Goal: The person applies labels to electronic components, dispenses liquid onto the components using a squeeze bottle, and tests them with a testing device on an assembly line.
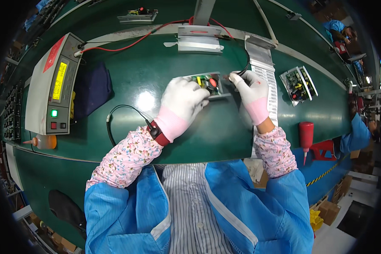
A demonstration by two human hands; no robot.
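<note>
My left hand (183, 98), in a white glove with a pink cuff, is closed over the left end of a circuit board (212, 83). The board sits in a silver metal frame and carries green, yellow and red parts. Just right of it, my right hand (253, 86) is gloved the same way, thumb and fingers pinched on the end of a black cable (246, 59). The cable's tip points toward the board's right end, apart from it. A red wrist strap (156, 132) with a black cord circles my left wrist.
A tester (60, 86) with a lit yellow display stands at left, beside a dark blue cloth (95, 89). A printed label strip (266, 80) runs past my right hand. Farther right are more framed boards (299, 84) and a red squeeze bottle (305, 136). Co-workers sit at far right.
</note>
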